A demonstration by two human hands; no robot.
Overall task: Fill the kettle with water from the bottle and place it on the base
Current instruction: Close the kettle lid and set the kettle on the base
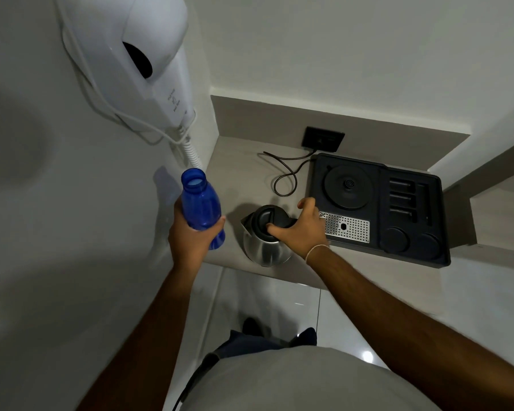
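Note:
A steel kettle point(264, 247) with a black lid stands on the grey counter near its front edge, lid down. My right hand point(301, 228) grips its black handle, thumb resting on the lid. My left hand point(190, 238) holds a blue translucent bottle point(201, 204) upright to the left of the kettle; the bottle has no cap on. The round black kettle base point(347, 185) sits bare in a black tray point(413, 256) to the right of the kettle.
A black cord point(288, 176) runs from the tray to a dark wall socket point(323, 139). A perforated metal drip plate point(347, 226) lies in the tray beside my right hand. A white wall-mounted hair dryer point(149, 54) hangs above left. Tiled floor lies below the counter edge.

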